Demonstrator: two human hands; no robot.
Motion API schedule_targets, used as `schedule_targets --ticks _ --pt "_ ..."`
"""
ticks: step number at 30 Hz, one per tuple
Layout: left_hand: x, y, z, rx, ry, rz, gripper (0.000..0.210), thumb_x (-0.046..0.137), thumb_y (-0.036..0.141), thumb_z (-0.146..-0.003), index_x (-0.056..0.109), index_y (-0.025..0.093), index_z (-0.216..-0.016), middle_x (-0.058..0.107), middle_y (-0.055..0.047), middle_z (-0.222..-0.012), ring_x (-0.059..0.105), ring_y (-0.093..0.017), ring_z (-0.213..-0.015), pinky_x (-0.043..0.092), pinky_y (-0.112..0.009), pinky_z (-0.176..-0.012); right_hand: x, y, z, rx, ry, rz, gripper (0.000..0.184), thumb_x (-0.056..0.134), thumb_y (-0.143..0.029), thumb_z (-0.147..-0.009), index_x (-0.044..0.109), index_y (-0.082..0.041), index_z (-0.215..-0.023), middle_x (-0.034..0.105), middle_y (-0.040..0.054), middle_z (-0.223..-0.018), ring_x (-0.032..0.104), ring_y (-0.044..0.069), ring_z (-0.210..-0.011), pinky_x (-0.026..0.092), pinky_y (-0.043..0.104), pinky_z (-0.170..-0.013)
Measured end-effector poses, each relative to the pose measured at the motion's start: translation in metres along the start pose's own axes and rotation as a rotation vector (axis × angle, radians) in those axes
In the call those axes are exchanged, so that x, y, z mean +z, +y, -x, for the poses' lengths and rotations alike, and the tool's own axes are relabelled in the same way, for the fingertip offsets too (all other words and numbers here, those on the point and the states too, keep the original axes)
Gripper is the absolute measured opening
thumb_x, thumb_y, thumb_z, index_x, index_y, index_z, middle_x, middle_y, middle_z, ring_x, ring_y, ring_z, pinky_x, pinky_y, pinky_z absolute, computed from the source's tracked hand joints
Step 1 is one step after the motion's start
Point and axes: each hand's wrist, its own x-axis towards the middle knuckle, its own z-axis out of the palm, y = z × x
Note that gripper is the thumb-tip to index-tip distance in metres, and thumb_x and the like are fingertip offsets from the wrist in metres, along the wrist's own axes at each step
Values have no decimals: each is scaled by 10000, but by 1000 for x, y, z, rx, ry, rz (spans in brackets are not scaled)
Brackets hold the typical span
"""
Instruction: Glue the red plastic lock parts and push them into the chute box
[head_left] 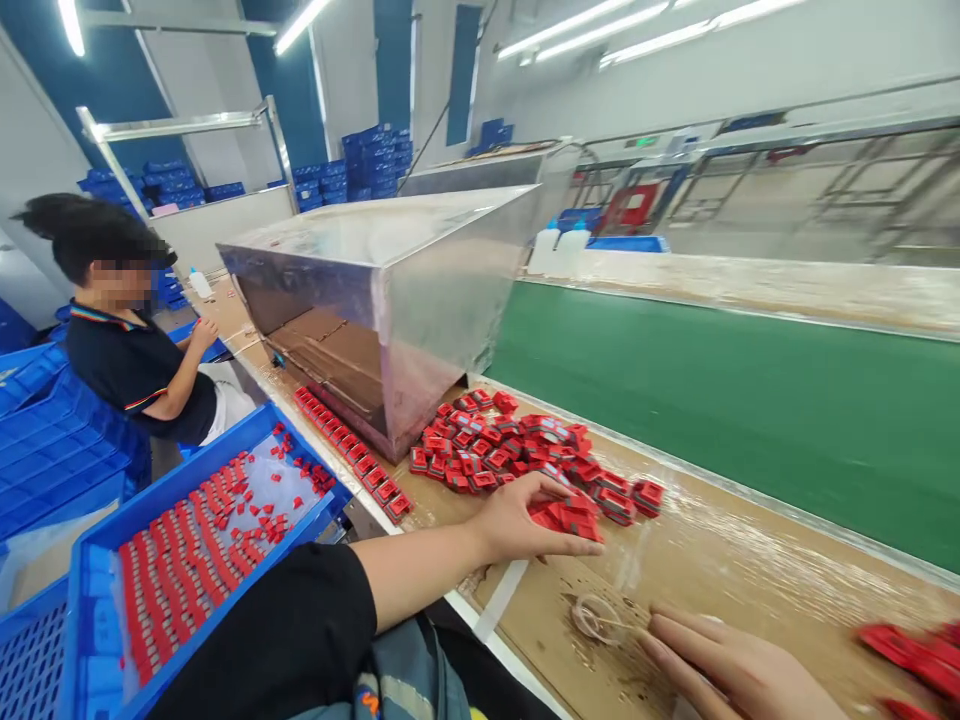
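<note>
My left hand (514, 520) is curled around a small group of red plastic parts (566, 515), at the near edge of a heap of similar red parts (499, 445). Low in the view, my right hand (739, 660) has its fingers close together at the end of a thin pale stick (624, 626). They seem to pinch it, though the thumb is hidden. The stick's other end lies in a small round clear dish (595, 618) on the brown, stained worktop (547, 630). More red parts (919, 655) lie beyond my right hand, blurred at the right edge.
A row of red parts (352, 455) runs along the table edge, beside a metal hood (450, 290). A blue crate (86, 600) at left holds many small red pieces. A green conveyor belt (720, 400) runs behind the worktop. A co-worker (142, 350) sits at left.
</note>
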Motion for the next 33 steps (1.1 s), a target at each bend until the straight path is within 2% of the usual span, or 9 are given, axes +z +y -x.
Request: schedule_targets --ticks 3,8,13,16,19,24,28,30,33 --pt "2 7 0 25 -4 -49 706 996 368 -518 611 168 -1075 747 -109 -1039 734 -251 -959 558 -456 -978 -6 -11 -4 11 -117 -29 423 469 -499 -1009 567 -256 -677 625 74 -667 638 220 -605 501 344 -576" --pt "3 14 -5 132 25 -216 644 971 326 -574 662 169 -1118 749 -114 -1118 711 -260 -1068 552 -377 -980 -8 -17 -13 -15 -92 -21 329 499 -384 -1027 576 -260 -733 657 48 -707 656 199 -645 475 334 -619" --pt "4 19 -4 141 50 -459 530 910 341 -666 696 158 -1115 770 -85 -1012 731 -247 -919 584 -358 -879 -8 -27 -17 -92 -35 119 330 420 -281 -1064 617 -275 -798 658 74 -748 649 201 -681 414 357 -623" --pt "5 23 -3 143 -13 -542 509 850 365 -749 671 167 -1183 762 -85 -1085 720 -255 -987 565 -389 -950 -8 -32 -20 -96 -1 252 325 424 -227 -1047 630 -236 -795 661 80 -765 611 185 -682 363 346 -631" --pt "4 24 -11 165 -49 -656 507 803 385 -808 660 190 -1253 740 -83 -1206 701 -264 -1105 518 -432 -1058 -8 -25 -26 -93 -16 302 261 535 -254 -959 621 -182 -723 652 51 -721 534 145 -613 292 296 -582" --pt "2 23 -12 366 -187 -944 470 731 369 -885 657 220 -1325 715 -80 -1306 675 -261 -1219 502 -426 -1113 -5 -18 -28 15 -43 148 250 583 -230 -853 551 -163 -614 593 15 -630 444 115 -576 244 273 -584" --pt "5 24 -11 409 -236 -1058 495 724 373 -898 643 226 -1363 716 -80 -1305 683 -261 -1202 522 -415 -1088 2 -11 -25 74 97 -191 299 520 -207 -829 385 -184 -563 378 -45 -532 334 92 -523 231 265 -577" --pt "6 24 -12 405 -243 -1077 497 728 384 -899 645 229 -1364 722 -75 -1294 692 -259 -1177 535 -411 -1068 5 -7 -25 150 259 -323 359 473 -239 -866 290 -205 -558 277 -55 -532 293 91 -523 224 268 -575" --pt "8 24 -13 410 -249 -1091 493 731 387 -899 648 229 -1358 725 -70 -1292 701 -254 -1157 537 -404 -1061 8 -4 -28 277 523 -401 416 434 -341 -936 253 -222 -581 252 -52 -567 289 100 -556 235 274 -592"
